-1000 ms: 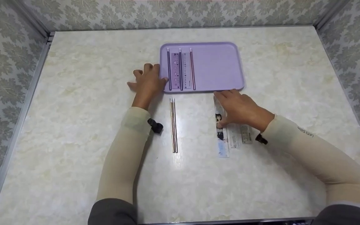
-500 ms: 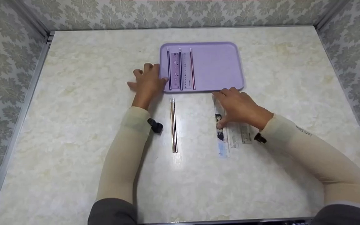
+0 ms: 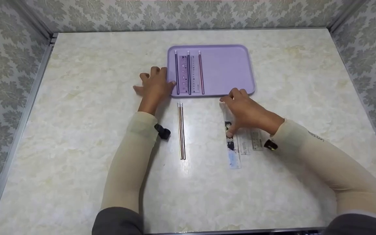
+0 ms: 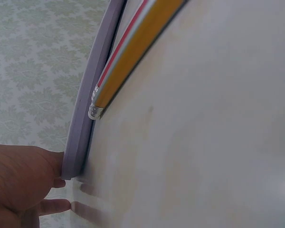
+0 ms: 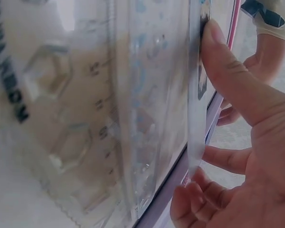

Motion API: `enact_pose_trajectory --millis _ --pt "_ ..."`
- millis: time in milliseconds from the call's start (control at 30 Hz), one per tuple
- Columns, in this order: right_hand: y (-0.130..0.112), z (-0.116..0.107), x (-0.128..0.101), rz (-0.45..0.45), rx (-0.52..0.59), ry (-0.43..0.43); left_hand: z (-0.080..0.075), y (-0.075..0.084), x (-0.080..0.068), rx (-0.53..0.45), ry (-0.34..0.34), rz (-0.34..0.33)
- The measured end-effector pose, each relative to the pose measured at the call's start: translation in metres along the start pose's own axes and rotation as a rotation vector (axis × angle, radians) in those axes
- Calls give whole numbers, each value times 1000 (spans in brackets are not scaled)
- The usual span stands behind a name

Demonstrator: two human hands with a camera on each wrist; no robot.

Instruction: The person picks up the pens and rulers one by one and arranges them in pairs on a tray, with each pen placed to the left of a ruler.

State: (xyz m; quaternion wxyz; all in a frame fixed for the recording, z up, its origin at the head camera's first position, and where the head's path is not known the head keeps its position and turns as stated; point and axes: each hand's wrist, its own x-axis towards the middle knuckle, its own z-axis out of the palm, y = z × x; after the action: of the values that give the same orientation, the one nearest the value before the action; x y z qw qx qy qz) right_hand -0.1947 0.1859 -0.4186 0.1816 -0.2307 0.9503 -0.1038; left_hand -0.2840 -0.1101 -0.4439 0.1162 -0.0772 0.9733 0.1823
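Note:
In the head view, my left hand (image 3: 155, 85) rests at the left side of a purple tray (image 3: 228, 70), its fingers spread and its thumb over the rim. My right hand (image 3: 248, 112) holds a clear ruler (image 3: 234, 160) with a cartoon print, thumb on one part and fingertips at its far end. In the right wrist view this ruler (image 5: 195, 109) stands tipped up on edge. Beside it on the table lie two other clear rulers, one plain (image 3: 245, 147) and one with cut-out shapes (image 3: 257, 142), partly hidden by the hand.
Several pencils (image 3: 181, 133) lie close together on the table, in front of the tray. Inside the tray's left half, three pencils (image 3: 201, 73) alternate with a pink ruler (image 3: 183, 75) and a pale ruler (image 3: 195, 75). Patterned walls border the table.
My right fingertips have drawn slightly left and curled more at the printed ruler's far end. Its near end has slid a little toward the front. The left hand stays put.

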Motion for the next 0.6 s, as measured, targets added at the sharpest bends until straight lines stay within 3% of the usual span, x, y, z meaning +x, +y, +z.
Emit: enact_pose_trajectory --millis 233,467,600 --pt "-3 -2 -8 6 245 4 -1 1 1 14 -17 -9" --pt "0 7 -10 36 446 99 0 0 0 16 -14 -8" --pt "4 13 -11 26 662 135 0 0 -2 2 8 4"
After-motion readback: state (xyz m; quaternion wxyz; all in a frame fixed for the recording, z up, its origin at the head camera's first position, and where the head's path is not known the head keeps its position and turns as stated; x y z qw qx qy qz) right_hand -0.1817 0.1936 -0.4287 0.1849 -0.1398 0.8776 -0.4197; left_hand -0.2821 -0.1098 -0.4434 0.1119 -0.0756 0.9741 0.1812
